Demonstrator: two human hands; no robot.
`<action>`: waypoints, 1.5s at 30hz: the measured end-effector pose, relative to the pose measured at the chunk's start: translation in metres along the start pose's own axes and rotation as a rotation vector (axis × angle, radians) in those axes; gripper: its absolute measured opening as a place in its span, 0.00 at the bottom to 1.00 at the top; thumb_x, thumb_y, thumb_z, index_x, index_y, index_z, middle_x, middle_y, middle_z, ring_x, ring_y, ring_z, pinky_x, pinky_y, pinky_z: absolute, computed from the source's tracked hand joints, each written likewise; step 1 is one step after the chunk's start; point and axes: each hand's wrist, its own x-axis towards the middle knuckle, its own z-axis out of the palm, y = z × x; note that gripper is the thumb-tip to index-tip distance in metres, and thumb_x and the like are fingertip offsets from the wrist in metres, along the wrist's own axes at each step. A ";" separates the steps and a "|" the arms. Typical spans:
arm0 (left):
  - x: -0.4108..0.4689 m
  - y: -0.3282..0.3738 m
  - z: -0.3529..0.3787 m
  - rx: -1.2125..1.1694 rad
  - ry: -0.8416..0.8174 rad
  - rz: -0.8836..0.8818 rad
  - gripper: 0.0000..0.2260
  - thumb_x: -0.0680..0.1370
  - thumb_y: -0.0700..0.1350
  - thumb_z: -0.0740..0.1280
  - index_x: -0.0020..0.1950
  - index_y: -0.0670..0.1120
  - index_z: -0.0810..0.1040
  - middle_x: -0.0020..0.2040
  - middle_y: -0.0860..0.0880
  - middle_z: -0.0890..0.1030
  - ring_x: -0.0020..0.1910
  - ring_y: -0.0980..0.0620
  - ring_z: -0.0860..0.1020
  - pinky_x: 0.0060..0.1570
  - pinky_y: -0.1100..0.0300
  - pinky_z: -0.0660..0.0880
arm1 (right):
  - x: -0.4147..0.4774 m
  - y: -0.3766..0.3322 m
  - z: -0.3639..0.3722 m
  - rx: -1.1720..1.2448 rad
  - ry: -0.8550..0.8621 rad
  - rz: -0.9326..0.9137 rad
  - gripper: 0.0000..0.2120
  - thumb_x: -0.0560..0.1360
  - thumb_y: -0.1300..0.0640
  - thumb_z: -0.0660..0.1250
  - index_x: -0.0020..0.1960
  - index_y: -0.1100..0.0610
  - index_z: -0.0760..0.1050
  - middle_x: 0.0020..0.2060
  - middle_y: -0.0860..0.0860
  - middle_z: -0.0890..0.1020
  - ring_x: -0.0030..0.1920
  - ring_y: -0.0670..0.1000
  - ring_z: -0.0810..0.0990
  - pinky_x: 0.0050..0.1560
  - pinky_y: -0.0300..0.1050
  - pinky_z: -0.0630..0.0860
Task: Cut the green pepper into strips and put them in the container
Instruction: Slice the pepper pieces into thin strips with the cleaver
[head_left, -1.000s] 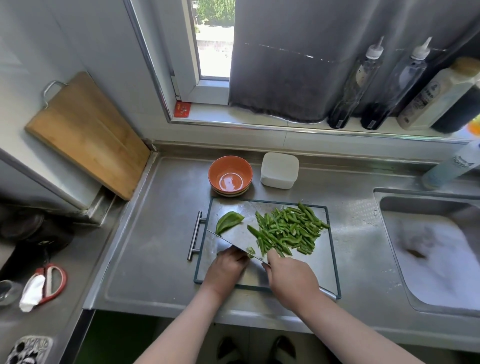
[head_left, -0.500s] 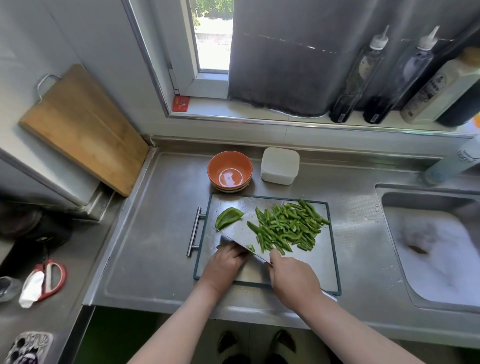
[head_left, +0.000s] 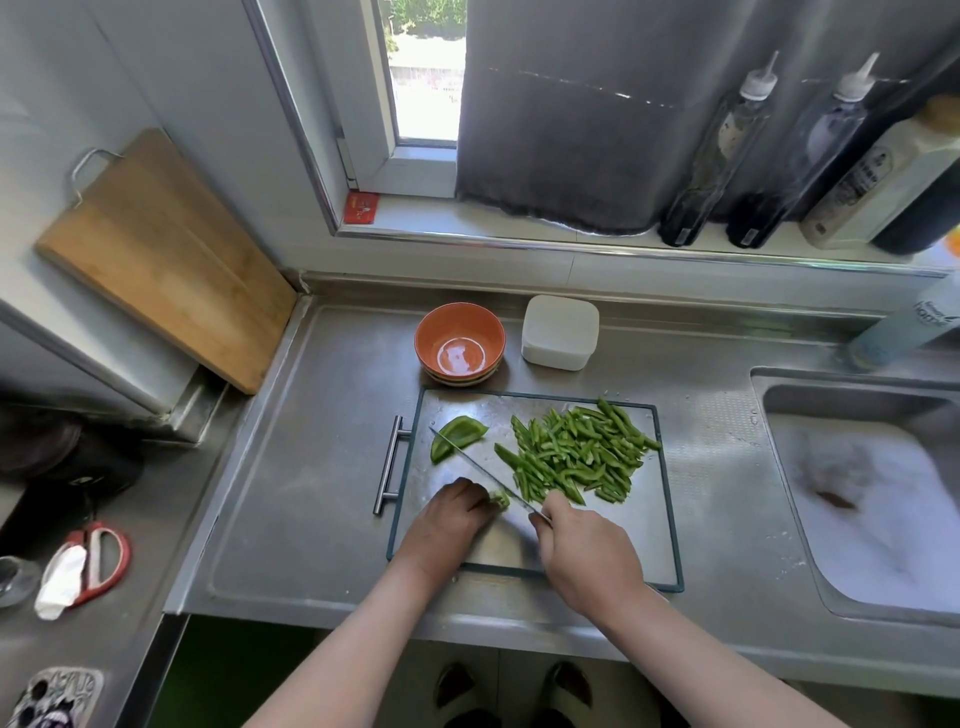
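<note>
On the steel cutting board (head_left: 654, 525) lies a heap of green pepper strips (head_left: 574, 452). An uncut pepper piece (head_left: 457, 435) rests at the board's back left. My left hand (head_left: 452, 519) holds down a small pepper piece (head_left: 500, 499) with curled fingers; most of that piece is hidden under them. My right hand (head_left: 582, 551) grips the knife (head_left: 480, 470), whose blade stands edge-down right beside the left fingertips and runs back toward the uncut piece. An empty orange bowl (head_left: 460, 343) and a white lidded container (head_left: 560, 331) stand behind the board.
A sink (head_left: 872, 493) full of foamy water lies to the right. A wooden board (head_left: 161, 254) leans on the left wall. Bottles (head_left: 722, 156) line the windowsill. Red scissors (head_left: 96, 564) lie on the lower left counter.
The knife blade has turned from lying broad and tilted to standing on edge next to my left fingers. Both hands stay at the board's front.
</note>
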 end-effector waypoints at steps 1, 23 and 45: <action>0.000 0.002 -0.001 -0.016 0.010 -0.009 0.10 0.73 0.43 0.71 0.53 0.47 0.85 0.48 0.48 0.81 0.50 0.50 0.74 0.45 0.58 0.77 | 0.002 0.000 -0.001 0.002 0.002 0.009 0.11 0.84 0.47 0.52 0.47 0.52 0.62 0.39 0.52 0.80 0.35 0.58 0.70 0.35 0.50 0.63; 0.000 0.003 -0.030 -0.117 0.284 -0.221 0.03 0.78 0.41 0.66 0.49 0.44 0.80 0.47 0.49 0.77 0.48 0.51 0.72 0.51 0.59 0.71 | 0.024 0.003 -0.012 0.018 -0.047 0.023 0.11 0.84 0.47 0.54 0.47 0.52 0.64 0.39 0.53 0.80 0.36 0.59 0.74 0.34 0.50 0.65; 0.019 -0.024 -0.044 -0.168 0.027 -0.105 0.07 0.72 0.37 0.66 0.46 0.44 0.80 0.49 0.49 0.77 0.48 0.49 0.75 0.47 0.57 0.75 | 0.043 0.009 -0.018 0.117 -0.019 0.097 0.11 0.84 0.47 0.55 0.48 0.53 0.67 0.41 0.54 0.81 0.41 0.59 0.78 0.36 0.50 0.66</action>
